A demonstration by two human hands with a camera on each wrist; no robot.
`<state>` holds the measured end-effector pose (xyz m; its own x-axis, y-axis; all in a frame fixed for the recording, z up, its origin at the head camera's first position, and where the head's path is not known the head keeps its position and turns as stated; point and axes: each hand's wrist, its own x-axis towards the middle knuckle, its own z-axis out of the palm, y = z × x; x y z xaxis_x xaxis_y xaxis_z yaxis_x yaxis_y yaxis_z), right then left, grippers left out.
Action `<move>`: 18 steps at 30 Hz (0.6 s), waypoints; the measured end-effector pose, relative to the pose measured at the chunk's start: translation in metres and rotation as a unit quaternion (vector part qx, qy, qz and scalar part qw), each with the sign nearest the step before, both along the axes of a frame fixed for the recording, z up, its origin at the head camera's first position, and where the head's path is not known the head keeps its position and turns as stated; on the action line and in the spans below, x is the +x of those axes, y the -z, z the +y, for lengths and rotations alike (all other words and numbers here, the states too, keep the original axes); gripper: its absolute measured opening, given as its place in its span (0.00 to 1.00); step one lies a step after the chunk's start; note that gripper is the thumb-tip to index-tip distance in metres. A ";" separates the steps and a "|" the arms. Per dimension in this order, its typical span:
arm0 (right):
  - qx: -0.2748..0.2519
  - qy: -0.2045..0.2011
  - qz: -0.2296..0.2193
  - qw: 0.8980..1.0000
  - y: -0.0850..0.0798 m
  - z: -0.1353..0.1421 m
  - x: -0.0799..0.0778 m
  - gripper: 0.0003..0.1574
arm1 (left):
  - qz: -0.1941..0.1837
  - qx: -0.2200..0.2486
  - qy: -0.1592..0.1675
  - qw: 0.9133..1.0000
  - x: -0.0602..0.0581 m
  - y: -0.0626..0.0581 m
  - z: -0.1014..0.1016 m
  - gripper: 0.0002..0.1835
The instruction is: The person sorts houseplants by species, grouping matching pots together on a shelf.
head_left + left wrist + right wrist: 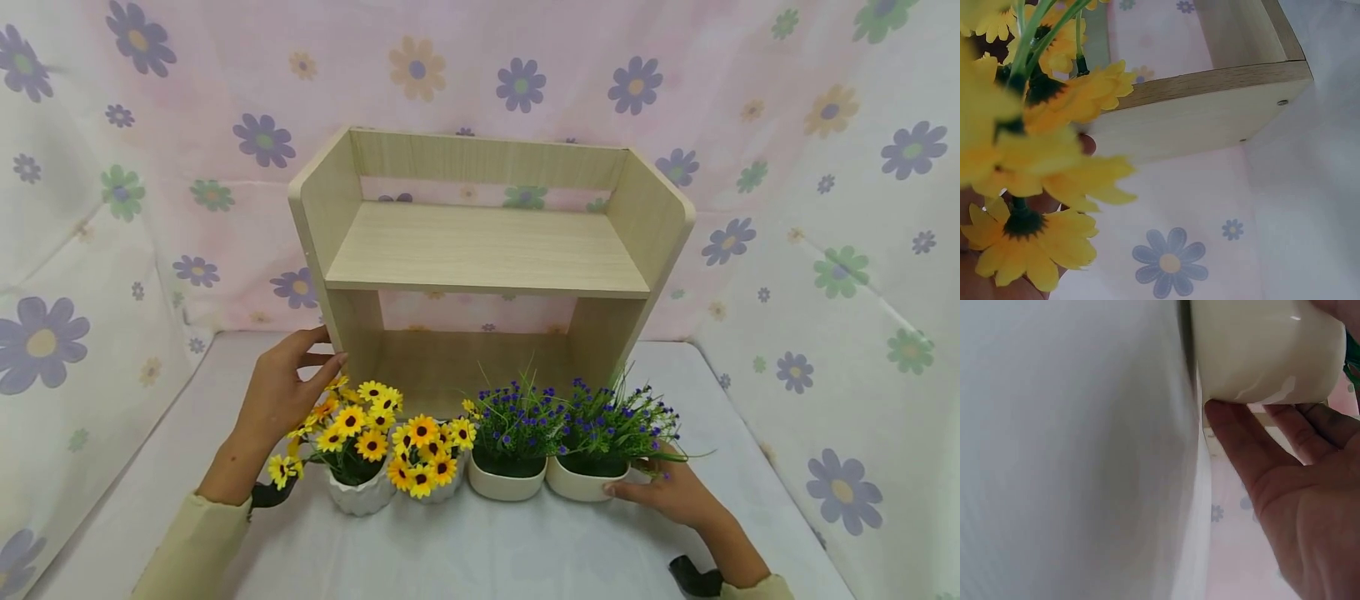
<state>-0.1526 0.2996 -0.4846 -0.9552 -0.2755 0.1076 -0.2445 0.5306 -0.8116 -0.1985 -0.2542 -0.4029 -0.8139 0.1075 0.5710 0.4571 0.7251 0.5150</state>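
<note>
In the head view a two-tier wooden shelf (487, 250) stands upright on the table. My left hand (281, 387) is at its left side panel, fingertips against the panel near the front edge. In the left wrist view yellow flowers (1035, 250) hide most of that hand; one fingertip shows at the panel (1172, 131). My right hand (671, 492) holds the rightmost cream flowerpot (588, 479) of purple flowers, thumb in front. In the right wrist view, the fingers (1241, 434) touch the pot's side (1266, 350); the pot stands on the white cloth.
Left of the held pot stand another cream pot of purple flowers (507, 479) and two white pots of yellow flowers, one in the middle (442, 492) and one at the left (362, 497). They line the shelf's front. Floral cloth (465, 75) surrounds the white table (480, 554).
</note>
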 end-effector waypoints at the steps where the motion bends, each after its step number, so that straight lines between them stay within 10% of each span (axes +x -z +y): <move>1: 0.000 0.003 -0.002 1.000 -0.001 0.001 0.000 0.47 | 0.001 0.000 0.000 1.000 0.000 0.000 0.000 0.28; 11: 0.037 0.065 -0.081 0.994 -0.020 0.007 0.006 0.57 | -0.003 0.002 0.002 1.000 -0.001 -0.001 0.000 0.28; 18: 0.009 0.043 -0.038 0.998 -0.030 0.010 0.005 0.57 | -0.010 0.005 -0.003 1.000 -0.001 0.001 -0.001 0.28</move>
<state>-0.1480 0.3101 -0.4542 -0.9808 -0.1928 0.0299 -0.1352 0.5610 -0.8167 -0.1997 -0.2551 -0.4039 -0.8251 0.0975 0.5564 0.4435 0.7219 0.5312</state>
